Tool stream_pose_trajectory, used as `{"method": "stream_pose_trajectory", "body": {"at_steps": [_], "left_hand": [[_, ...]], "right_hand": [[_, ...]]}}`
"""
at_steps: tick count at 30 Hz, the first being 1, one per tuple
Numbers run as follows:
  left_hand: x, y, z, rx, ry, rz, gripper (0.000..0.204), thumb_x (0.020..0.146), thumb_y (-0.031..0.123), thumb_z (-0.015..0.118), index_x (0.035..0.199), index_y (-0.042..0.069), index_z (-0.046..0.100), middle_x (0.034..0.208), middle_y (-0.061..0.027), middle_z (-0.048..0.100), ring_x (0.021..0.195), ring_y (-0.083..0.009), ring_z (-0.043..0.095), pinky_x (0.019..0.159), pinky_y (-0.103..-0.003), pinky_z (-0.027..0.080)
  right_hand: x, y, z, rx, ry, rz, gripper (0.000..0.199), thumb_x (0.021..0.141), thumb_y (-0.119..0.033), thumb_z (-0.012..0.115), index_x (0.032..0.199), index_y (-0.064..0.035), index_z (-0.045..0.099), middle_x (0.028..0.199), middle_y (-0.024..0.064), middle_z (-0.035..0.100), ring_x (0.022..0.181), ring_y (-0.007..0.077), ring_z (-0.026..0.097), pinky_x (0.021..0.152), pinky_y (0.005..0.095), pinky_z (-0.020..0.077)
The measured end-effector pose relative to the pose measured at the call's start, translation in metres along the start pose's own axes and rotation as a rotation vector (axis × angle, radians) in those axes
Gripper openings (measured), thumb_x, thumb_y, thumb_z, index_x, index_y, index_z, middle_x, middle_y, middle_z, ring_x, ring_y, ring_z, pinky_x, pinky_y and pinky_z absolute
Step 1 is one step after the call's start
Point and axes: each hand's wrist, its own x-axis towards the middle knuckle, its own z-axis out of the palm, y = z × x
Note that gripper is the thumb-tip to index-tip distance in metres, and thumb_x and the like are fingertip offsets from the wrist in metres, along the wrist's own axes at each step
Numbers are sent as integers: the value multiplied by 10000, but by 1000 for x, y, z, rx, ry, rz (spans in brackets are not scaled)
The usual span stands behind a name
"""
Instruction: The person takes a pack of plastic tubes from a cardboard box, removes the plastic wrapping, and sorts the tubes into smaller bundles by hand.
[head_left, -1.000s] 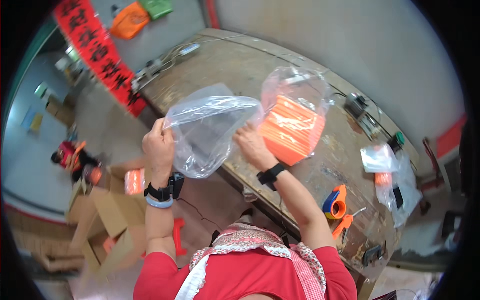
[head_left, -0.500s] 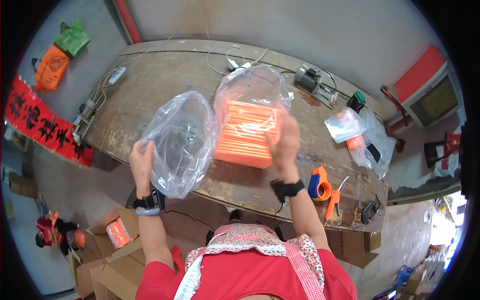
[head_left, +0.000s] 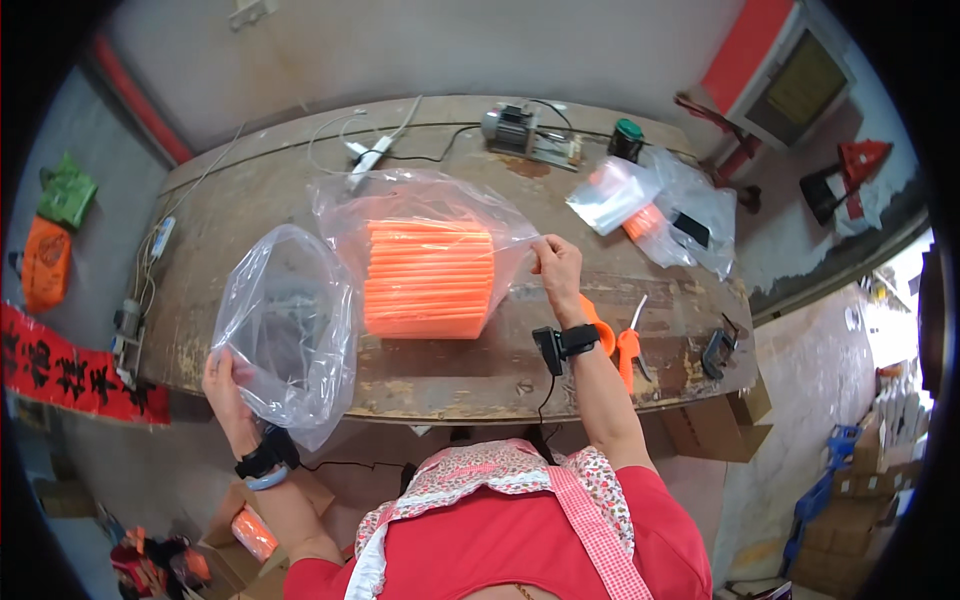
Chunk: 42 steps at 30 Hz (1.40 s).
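A block-shaped stack of thin orange strips [head_left: 430, 285] lies on the table inside a clear plastic bag [head_left: 345, 205]. My right hand [head_left: 562, 270] is closed in a pinch on that bag's right edge, pulling the film out taut beside the stack. To the left, a second clear bag [head_left: 290, 340] hangs partly over the table's front edge, its mouth spread wide, and nothing shows inside. My left hand [head_left: 228, 395] grips its lower left side, thumb and fingers closed on the film. The two bags touch or overlap near the stack's left side.
Near my right forearm lie a partly hidden orange tape dispenser [head_left: 600, 325], an orange-handled cutting tool [head_left: 628, 350] and a dark clamp [head_left: 718, 350]. Farther back are a small motor [head_left: 510, 128], a green-lidded jar [head_left: 627, 140], a power strip [head_left: 370, 160] and a black phone [head_left: 691, 229] on plastic bags.
My right hand has gone from beside the stack to a pinch on its bag's right edge, drawing the film rightward. My left hand keeps hold of the other bag. The view has shifted.
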Motion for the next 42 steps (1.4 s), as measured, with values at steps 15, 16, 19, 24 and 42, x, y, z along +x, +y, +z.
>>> {"method": "stream_pose_trajectory", "body": {"at_steps": [15,16,19,24,42], "left_hand": [[-13,-11,98,211,113,164,156,887,134,580,960,-1,605,739,-21,570,592,-110,560,522,-260,482],[-15,-9,111,286,95,182,169,873,136,584,954,-10,610,733,-26,569,583,-113,558,512,-263,480],[-30,8,126,299,79,142,192,853,135,589,955,-24,620,724,-35,574,559,-120,550,486,-268,468],[-33,13,117,283,60,51,162,851,114,577,929,-17,629,701,-36,587,532,-141,584,483,-273,473],[-13,-3,111,-123,-274,-265,241,974,172,445,1119,14,555,864,-114,655,708,-218,666,634,-354,549]], "right_hand": [[-85,51,-180,-630,-464,-146,439,782,-427,681,935,-18,632,885,160,633,868,318,604,758,407,476],[-99,85,-176,-683,-345,-366,483,748,-432,711,980,-20,614,941,162,619,929,334,584,784,419,473],[-110,101,-163,-974,-412,-310,499,699,-362,758,1005,-6,592,912,153,606,907,328,565,813,432,445],[-121,135,-162,-1004,-373,-438,318,694,-265,755,849,-43,589,794,143,601,825,319,576,829,415,416],[-187,-17,85,-263,-1245,-1335,179,694,-129,586,844,-40,545,796,91,532,877,250,558,1027,421,382]]}}
